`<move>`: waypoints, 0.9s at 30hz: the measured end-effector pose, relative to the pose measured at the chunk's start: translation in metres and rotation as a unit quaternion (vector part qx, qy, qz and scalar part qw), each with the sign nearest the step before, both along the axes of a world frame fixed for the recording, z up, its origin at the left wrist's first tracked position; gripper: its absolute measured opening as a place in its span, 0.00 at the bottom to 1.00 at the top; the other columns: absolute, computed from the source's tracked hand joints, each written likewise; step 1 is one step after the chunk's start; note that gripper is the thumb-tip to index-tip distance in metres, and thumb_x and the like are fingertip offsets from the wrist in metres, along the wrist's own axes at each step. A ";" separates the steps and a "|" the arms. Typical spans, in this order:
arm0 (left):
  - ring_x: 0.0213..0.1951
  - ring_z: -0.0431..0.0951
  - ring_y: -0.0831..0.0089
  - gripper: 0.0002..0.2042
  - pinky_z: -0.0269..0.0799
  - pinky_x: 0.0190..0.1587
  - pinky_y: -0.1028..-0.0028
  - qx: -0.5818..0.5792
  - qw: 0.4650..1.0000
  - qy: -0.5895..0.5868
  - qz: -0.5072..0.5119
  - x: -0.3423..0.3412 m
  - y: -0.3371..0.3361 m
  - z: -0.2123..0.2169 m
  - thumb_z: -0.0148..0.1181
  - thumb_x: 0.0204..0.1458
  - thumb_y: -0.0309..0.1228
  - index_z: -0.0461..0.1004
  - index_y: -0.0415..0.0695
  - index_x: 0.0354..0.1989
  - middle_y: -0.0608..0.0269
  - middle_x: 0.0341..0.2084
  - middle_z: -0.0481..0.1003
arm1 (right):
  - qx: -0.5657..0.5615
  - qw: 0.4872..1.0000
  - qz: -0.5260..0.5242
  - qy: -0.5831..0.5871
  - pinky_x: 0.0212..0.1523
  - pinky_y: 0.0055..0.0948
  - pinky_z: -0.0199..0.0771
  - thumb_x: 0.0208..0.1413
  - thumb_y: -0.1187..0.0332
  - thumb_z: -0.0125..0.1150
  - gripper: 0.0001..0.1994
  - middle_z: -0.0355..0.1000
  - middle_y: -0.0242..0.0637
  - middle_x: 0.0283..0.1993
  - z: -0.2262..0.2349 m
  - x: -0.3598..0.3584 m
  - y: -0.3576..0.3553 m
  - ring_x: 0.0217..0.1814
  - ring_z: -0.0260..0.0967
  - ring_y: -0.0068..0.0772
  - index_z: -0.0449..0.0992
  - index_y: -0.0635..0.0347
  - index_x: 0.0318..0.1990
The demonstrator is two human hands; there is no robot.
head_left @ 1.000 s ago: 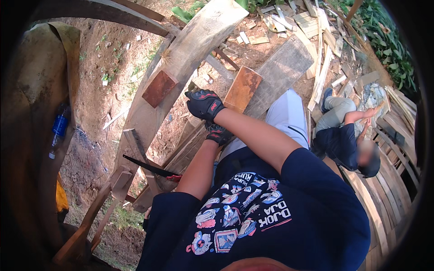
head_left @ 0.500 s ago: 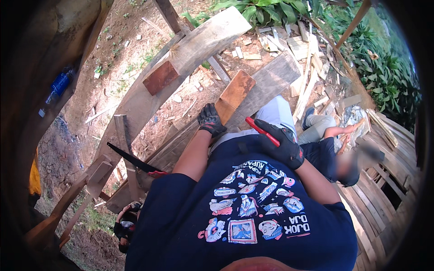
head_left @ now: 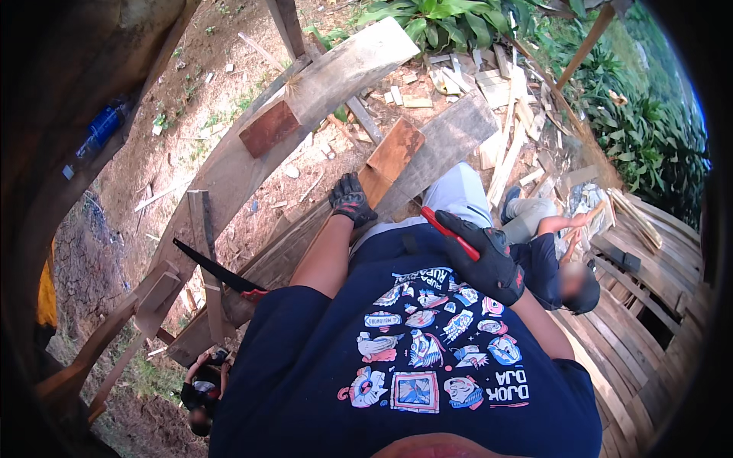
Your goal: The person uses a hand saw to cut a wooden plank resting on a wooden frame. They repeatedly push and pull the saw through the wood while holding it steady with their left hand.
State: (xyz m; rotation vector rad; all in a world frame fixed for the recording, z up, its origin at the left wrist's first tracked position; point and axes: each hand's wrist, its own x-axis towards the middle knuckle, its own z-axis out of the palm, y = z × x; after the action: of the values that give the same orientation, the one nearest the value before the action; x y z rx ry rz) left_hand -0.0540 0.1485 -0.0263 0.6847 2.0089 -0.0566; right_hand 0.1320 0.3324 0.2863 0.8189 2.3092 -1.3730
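A: Dirt yard, scrap wood everywhere. Left hand [head_left: 352,200] lay fingers-together on the plank [head_left: 391,153].

B: Right hand [head_left: 489,256] gripped a red pencil [head_left: 449,233] at the chest, barely moved since.

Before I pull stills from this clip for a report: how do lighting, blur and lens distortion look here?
Head view: even daylight, no harsh glare; a black fisheye rim darkens the edges. The long grey wooden beam bows toward the rim. The black-gloved left hand and the black-gloved right hand holding a red pencil-like tool are sharp; a nearby person's face is blurred.
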 end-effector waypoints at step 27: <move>0.83 0.42 0.41 0.70 0.39 0.83 0.44 0.005 1.000 -0.022 -0.012 0.006 -0.006 -0.013 0.79 0.44 0.59 0.33 0.38 0.84 0.39 0.83 0.40 | 0.057 0.993 0.030 0.099 0.42 0.52 0.83 0.67 0.64 0.62 0.27 0.84 0.53 0.43 -0.165 -0.072 -0.025 0.38 0.83 0.59 0.74 0.45 0.74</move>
State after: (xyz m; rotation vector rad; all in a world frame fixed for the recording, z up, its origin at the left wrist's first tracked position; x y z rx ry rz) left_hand -0.0477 0.1428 -0.0393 0.7096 1.9596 -0.0457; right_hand 0.0602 0.3070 0.1211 0.6658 2.5619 -1.3627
